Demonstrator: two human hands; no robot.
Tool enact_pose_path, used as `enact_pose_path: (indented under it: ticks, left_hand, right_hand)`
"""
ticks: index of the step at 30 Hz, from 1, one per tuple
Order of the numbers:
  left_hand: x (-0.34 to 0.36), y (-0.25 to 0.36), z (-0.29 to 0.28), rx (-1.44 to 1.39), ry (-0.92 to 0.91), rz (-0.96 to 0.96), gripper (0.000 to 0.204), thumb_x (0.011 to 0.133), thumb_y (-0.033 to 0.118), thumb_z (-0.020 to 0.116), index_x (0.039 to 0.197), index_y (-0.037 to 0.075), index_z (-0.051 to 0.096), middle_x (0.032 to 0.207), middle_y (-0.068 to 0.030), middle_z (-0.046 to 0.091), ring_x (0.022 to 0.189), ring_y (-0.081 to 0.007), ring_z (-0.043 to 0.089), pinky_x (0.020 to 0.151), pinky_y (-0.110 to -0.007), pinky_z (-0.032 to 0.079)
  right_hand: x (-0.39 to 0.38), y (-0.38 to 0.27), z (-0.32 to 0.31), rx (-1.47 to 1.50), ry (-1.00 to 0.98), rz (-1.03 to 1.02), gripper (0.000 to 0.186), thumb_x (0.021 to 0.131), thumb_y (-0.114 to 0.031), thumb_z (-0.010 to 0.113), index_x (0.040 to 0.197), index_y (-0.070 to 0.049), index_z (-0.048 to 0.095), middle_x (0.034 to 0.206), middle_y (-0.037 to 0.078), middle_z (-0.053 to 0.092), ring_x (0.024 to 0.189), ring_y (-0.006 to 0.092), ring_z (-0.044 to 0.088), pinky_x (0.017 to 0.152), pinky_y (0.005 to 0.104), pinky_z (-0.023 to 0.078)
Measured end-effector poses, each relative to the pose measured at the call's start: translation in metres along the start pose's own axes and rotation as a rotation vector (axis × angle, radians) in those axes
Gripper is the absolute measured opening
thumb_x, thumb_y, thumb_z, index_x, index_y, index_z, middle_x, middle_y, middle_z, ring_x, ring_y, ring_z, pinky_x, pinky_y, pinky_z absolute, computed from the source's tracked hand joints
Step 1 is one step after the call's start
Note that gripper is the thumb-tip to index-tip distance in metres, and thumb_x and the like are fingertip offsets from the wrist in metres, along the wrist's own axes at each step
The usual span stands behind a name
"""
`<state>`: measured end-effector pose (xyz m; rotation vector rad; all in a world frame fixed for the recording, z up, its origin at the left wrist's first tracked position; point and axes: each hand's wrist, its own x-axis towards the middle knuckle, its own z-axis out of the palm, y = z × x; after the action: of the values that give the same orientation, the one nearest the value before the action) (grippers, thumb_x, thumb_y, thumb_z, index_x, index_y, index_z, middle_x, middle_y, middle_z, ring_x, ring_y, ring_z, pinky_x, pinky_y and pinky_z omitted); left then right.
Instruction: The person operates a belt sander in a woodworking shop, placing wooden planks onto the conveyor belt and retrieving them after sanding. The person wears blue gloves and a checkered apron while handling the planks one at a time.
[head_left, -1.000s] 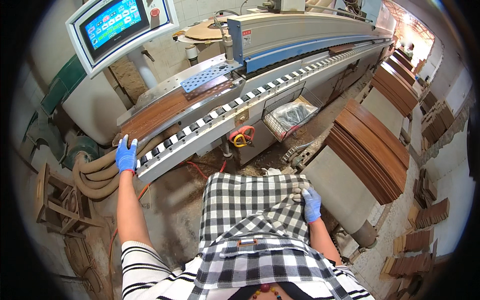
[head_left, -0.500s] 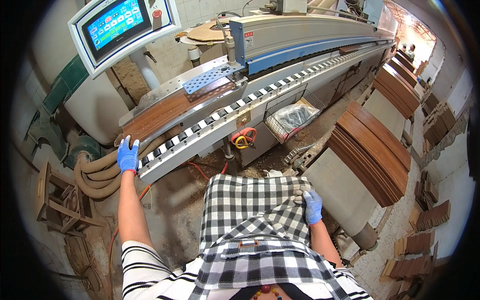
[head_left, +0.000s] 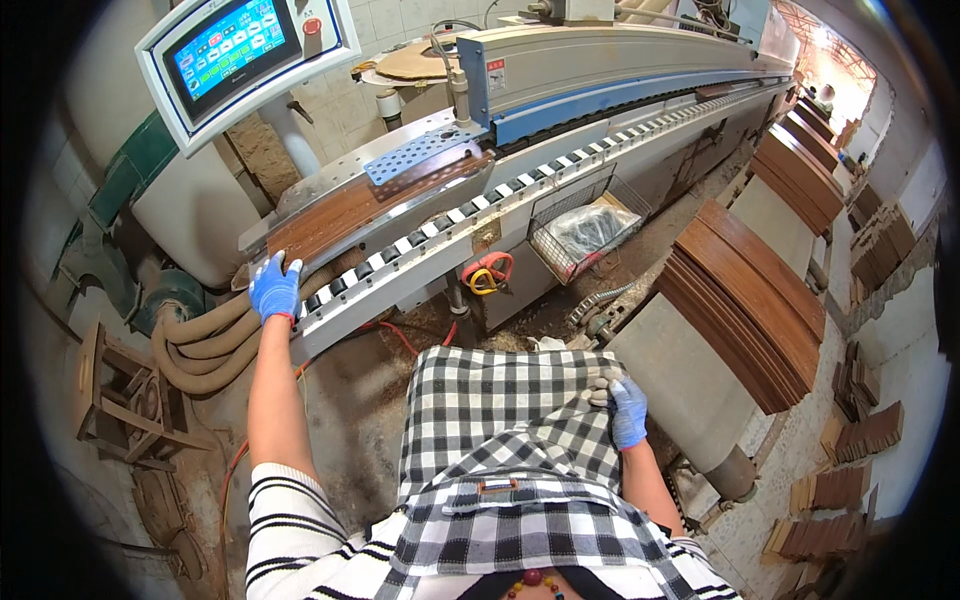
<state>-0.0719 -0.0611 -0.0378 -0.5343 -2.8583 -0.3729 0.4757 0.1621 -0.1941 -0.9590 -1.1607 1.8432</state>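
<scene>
A brown wooden board (head_left: 335, 222) lies on the infeed bed of a long edge-banding machine (head_left: 620, 80), its far part under a blue perforated plate (head_left: 415, 157). My left hand (head_left: 275, 288), in a blue glove with pale fingertips, is at the board's near end. Its fingers are stretched and apart, with the tips against the board. My right hand (head_left: 625, 410), gloved the same way, is down at the right side of my black-and-white checked apron (head_left: 500, 410). Its fingers are bent into the cloth, which creases toward them.
A control screen (head_left: 235, 55) stands at the upper left. Black rollers (head_left: 415, 238) line the machine's front rail, with a wire basket (head_left: 590, 225) and tape rolls (head_left: 487, 272) below. Stacked brown boards (head_left: 745, 300) rest on a conveyor at right. Ribbed hoses (head_left: 205, 345) lie at left.
My left hand has moved right and slightly forward, and the board has slid along the bed toward the machine with it. My right hand stays at the apron.
</scene>
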Motion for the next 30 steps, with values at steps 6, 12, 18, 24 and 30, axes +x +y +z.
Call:
enact_pose_path:
  ticks: [6,12,18,24,30]
  left_hand:
    - [0.003,0.051,0.007,0.023,-0.03,-0.011,0.056,0.088,0.052,0.054,0.135,0.021,0.05,0.141,-0.0121,0.048,0.132,-0.0301,0.042,0.109,-0.047,0.029]
    - [-0.045,0.151,0.013,-0.245,0.58,0.52,0.037,0.085,0.025,0.062,0.119,0.01,0.06,0.12,-0.0141,0.06,0.109,-0.0339,0.055,0.097,-0.044,0.041]
    - [-0.187,0.287,0.06,-0.974,-0.448,0.794,0.026,0.093,0.018,0.056,0.113,0.003,0.064,0.107,-0.0158,0.065,0.101,-0.0284,0.062,0.09,-0.035,0.047]
    - [-0.22,0.401,0.143,-1.163,-1.354,0.403,0.046,0.099,0.035,0.05,0.137,0.01,0.048,0.123,-0.0012,0.056,0.106,-0.0115,0.053,0.088,-0.03,0.046]
    - [-0.23,0.51,0.205,-1.174,-1.457,-0.025,0.044,0.091,0.05,0.058,0.12,0.017,0.056,0.107,0.0026,0.058,0.086,-0.0103,0.05,0.078,-0.029,0.045]
  right_hand:
    - [-0.002,-0.01,-0.013,0.345,-0.024,0.055,0.033,0.095,-0.015,0.052,0.12,0.005,0.053,0.099,0.015,0.064,0.077,0.0199,0.064,0.072,0.0337,0.056]
    - [-0.033,-0.034,-0.098,0.428,0.08,-0.079,0.037,0.091,-0.022,0.06,0.119,0.001,0.052,0.098,0.011,0.058,0.079,0.0177,0.057,0.072,0.0314,0.052]
    - [-0.088,-0.064,-0.251,0.323,0.625,-0.287,0.036,0.094,-0.023,0.057,0.121,0.001,0.053,0.101,0.01,0.059,0.082,0.0179,0.057,0.075,0.0308,0.052]
    - [-0.095,-0.08,-0.381,0.266,1.075,-0.43,0.041,0.097,-0.027,0.05,0.128,0.0,0.05,0.122,0.016,0.059,0.107,0.0284,0.059,0.092,0.0391,0.052]
    - [-0.032,-0.088,-0.46,0.414,0.995,-0.094,0.048,0.094,-0.043,0.052,0.13,-0.011,0.051,0.133,0.011,0.053,0.118,0.0297,0.053,0.098,0.0504,0.045]
